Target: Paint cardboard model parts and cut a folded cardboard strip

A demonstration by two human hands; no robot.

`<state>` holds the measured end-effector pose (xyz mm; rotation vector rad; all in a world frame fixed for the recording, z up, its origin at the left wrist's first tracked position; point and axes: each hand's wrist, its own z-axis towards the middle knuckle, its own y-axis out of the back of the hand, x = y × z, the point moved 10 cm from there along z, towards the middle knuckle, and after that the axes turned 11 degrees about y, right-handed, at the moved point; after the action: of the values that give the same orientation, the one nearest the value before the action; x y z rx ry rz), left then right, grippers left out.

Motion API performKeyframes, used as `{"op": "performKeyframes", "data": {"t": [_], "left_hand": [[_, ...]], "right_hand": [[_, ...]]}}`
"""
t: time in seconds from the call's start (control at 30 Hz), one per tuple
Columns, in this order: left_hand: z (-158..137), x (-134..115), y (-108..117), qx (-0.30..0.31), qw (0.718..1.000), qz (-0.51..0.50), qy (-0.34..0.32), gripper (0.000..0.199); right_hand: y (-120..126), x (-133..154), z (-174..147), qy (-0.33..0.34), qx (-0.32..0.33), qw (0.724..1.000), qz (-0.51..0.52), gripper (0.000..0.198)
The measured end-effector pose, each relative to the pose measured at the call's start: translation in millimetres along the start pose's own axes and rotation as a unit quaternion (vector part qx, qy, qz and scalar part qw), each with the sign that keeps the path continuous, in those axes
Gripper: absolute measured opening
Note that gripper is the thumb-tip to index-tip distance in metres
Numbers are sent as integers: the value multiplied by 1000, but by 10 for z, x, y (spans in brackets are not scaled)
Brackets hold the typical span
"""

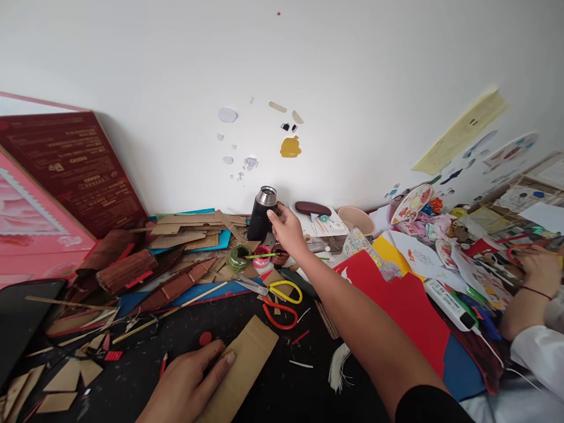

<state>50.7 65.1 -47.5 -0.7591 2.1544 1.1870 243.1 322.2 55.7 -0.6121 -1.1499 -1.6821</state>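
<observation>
My left hand (194, 373) grips a folded brown cardboard strip (247, 358) at the front of the table, thumb lying on top and fingers along its left edge. My right hand (288, 232) reaches to the back, beside a black thermos flask (259, 218) that stands upright with its steel mouth uncovered. Thumb and fingers are curled around something dark at the flask's right side; what it is I cannot make out. Below that hand are an open jar of green paint (238, 257), a pink paint jar (262, 257) and a green stick. Scissors (268, 289) with yellow and orange handles lie between my hands.
Brown boat-like cardboard pieces (176, 285) and scraps (66, 376) cover the left side. Red sheets (396, 317), a white power strip (449, 305) and drawings lie at right. Another person's hand (540, 267) works at the far right. A white wall closes off the back.
</observation>
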Motion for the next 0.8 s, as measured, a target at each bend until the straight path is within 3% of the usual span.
{"op": "performKeyframes", "data": {"t": [0.13,0.23,0.4,0.5,0.6,0.8], "left_hand": [[-12,-15,-10,3,1000,7,-1,53],[-20,-22,-6,-3,1000,7,-2,51],[-42,-88,31,-16,1000,8,-12,47],[-58,-116,52,-19,1000,13,-10,46],[-75,-148,70,-20,1000,13,-13,46],[-85,-180,90,-27,999,7,-27,46]], "right_hand": [[86,-5,-257,-40,13,999,25,45],[61,87,-515,-44,76,995,35,38],[-28,420,-877,17,188,980,-56,42],[-138,574,-959,44,223,969,-93,24],[-245,630,-923,54,219,970,-96,24],[-263,934,-764,166,171,964,-121,29]]}}
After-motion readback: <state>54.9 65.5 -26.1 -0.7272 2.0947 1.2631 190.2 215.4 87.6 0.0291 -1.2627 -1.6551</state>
